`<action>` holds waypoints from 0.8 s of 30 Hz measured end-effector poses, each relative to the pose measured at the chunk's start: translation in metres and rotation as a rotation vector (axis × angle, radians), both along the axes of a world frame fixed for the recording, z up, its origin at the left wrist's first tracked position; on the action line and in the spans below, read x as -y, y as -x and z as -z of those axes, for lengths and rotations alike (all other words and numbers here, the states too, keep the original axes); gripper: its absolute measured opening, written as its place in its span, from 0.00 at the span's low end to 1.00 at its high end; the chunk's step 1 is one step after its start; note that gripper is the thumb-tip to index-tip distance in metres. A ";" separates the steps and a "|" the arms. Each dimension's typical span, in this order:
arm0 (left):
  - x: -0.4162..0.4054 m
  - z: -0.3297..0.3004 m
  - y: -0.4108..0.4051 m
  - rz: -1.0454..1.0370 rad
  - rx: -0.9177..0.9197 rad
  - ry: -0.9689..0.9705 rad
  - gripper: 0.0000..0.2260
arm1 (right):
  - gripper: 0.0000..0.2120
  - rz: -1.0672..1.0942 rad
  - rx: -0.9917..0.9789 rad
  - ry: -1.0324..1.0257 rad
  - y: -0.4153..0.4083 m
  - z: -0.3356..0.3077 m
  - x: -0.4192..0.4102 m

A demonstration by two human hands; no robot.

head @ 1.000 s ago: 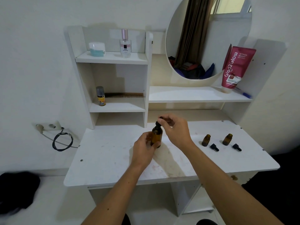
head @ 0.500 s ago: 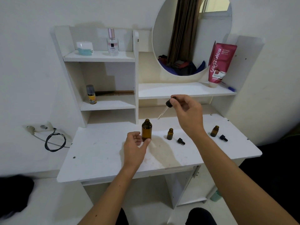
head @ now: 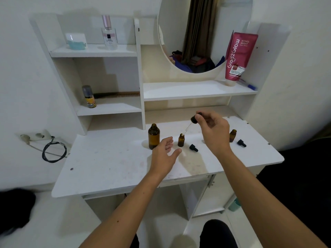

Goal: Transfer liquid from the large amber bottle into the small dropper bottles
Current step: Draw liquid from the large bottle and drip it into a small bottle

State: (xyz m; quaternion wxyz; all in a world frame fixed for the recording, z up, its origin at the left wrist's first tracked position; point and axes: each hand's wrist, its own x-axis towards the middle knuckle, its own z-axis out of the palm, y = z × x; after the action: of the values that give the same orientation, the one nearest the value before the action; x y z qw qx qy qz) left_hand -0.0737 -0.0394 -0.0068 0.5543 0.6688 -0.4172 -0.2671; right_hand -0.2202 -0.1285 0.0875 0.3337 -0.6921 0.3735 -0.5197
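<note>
right hand [head: 212, 130] pinches dropper [head: 191, 122] over small bottle [head: 181, 140]; left hand [head: 165, 154] relaxed beside it.

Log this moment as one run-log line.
right hand: pinching dropper, tip at near small bottle mouth | left hand: open, empty, beside large amber bottle | far small bottle: uncapped

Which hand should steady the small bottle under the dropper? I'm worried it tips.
The left hand: it is open and empty right beside the small bottle, while the right hand pinches the dropper above its mouth.
</note>
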 end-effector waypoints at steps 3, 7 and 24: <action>0.016 0.000 0.004 -0.010 0.040 -0.019 0.29 | 0.07 -0.002 -0.007 0.005 -0.002 0.003 0.005; 0.034 0.002 0.004 -0.009 0.134 -0.020 0.27 | 0.07 -0.020 -0.042 0.035 -0.004 0.007 0.011; 0.050 0.010 0.000 -0.014 0.310 0.017 0.15 | 0.03 -0.057 -0.198 -0.027 -0.020 0.030 0.026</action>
State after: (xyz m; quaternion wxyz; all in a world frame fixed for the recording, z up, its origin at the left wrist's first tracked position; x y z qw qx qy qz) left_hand -0.0741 -0.0891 -0.0166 0.4907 0.7004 -0.4952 -0.1531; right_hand -0.2007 -0.1544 0.0574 0.3189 -0.7458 0.3919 -0.4340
